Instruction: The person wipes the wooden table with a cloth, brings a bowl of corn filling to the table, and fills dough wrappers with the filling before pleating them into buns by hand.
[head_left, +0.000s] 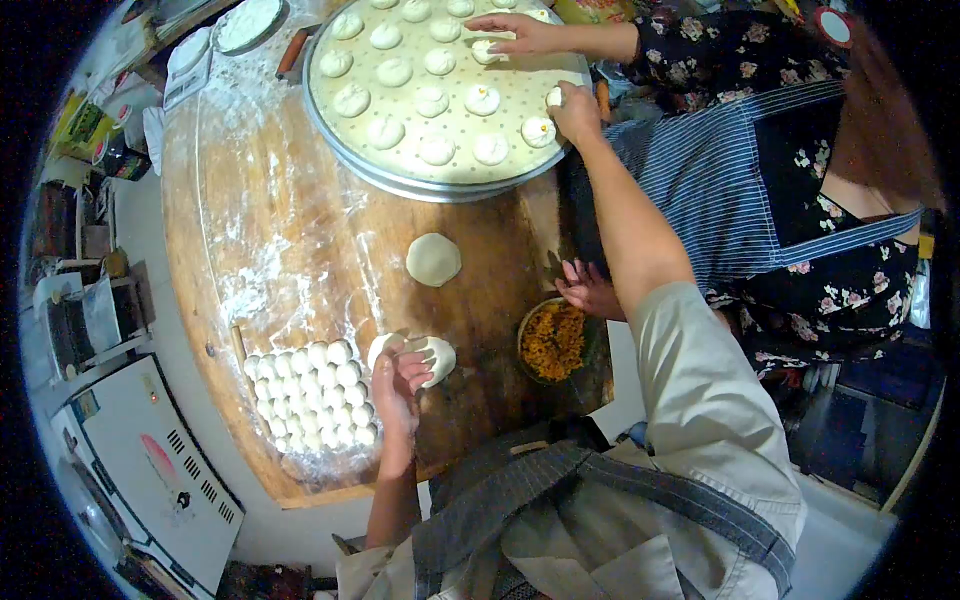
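Observation:
My left hand [400, 378] is low over the wooden table, fingers stretched out beside two flat dough rounds. One dough round [440, 362] shows past my fingertips; the other [383, 349] is partly behind the hand. My right arm reaches across to the round tray [335, 150], where my right hand [577, 116] is closed around a small white bun [554, 97] near the rim. Rows of pleated buns [431, 101] cover the tray's dotted liner. A single flat dough wrapper [433, 260] lies between the tray and my left hand.
Many small dough pieces [312, 395] sit in a block at the left, by a rolling pin [238, 350]. A co-worker's hand [505, 35] is over the tray; their other hand [588, 290] is by a bowl of orange filling [553, 340]. Flour dusts the table [240, 200].

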